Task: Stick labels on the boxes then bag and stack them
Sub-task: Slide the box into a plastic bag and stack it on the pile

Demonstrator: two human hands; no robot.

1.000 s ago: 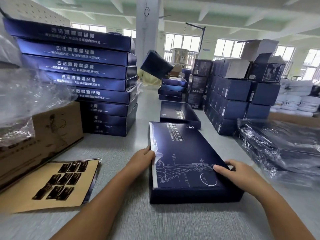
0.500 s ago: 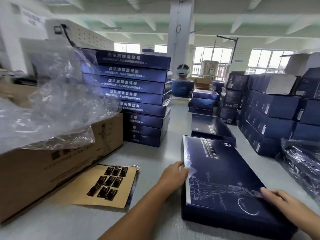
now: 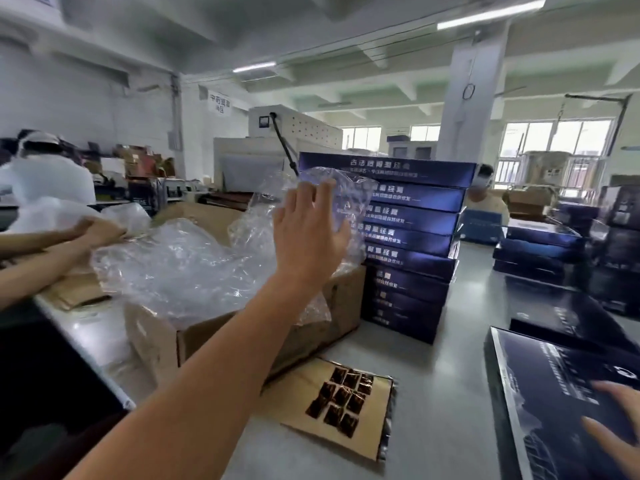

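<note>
Left hand point(image 3: 308, 233), fingers spread, touches a clear bag point(image 3: 349, 197) rising from the carton point(image 3: 214, 337), while right hand point(image 3: 620, 441) lies flat on the navy box point(image 3: 554, 393) on the bench point(image 3: 436, 403), near stacked boxes point(image 3: 412, 244) with blurred white Chinese print.

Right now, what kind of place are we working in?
Most likely a factory packing floor: a tall stack of identical dark blue boxes, a cardboard carton full of clear plastic bags, and another worker in white nearby.

Centre frame, left hand point(image 3: 308, 237), fingers spread, touches clear plastic bags point(image 3: 180, 268); lower right, right hand point(image 3: 620, 441) rests on dark box point(image 3: 540, 382).
</note>
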